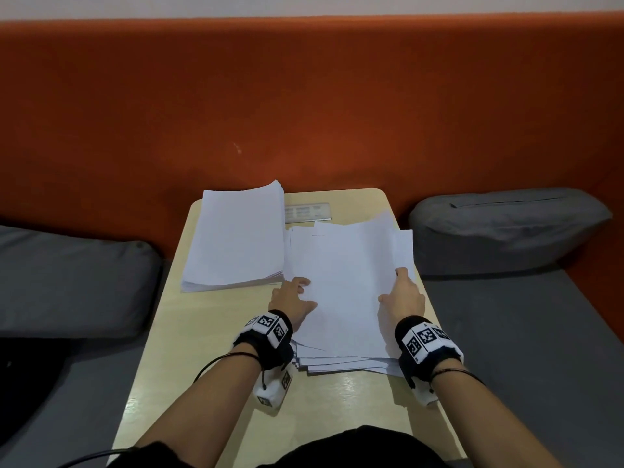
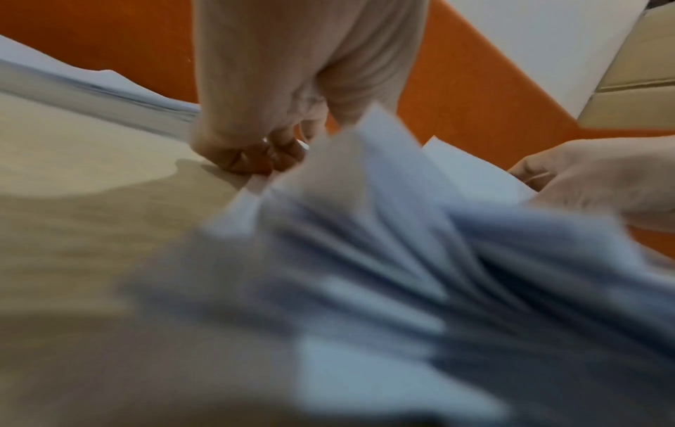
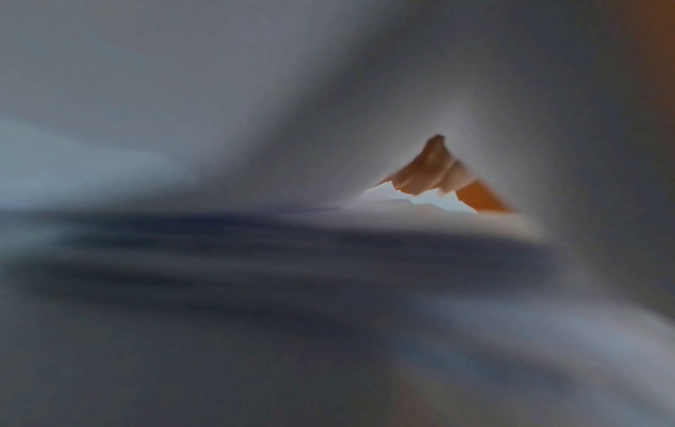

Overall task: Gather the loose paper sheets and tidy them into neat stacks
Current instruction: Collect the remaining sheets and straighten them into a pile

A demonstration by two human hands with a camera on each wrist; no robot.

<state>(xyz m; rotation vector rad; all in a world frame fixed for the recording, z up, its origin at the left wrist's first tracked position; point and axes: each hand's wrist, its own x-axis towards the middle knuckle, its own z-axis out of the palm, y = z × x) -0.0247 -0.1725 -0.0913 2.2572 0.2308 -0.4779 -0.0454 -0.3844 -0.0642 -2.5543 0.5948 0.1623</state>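
The left hand (image 1: 293,303) has its grip curled round the left edge of the loose sheets (image 1: 341,292), fingers tucked under and thumb on top. The right hand (image 1: 403,295) pinches the right edge the same way, so a few top sheets lift off the pile — the rest lie fanned and uneven on the right half of the table (image 1: 189,349). Just to the left sits a neat stack (image 1: 236,234), its edges squared. Beyond the table rises an orange backrest (image 1: 304,96), with grey cushions (image 1: 506,228) on both sides.
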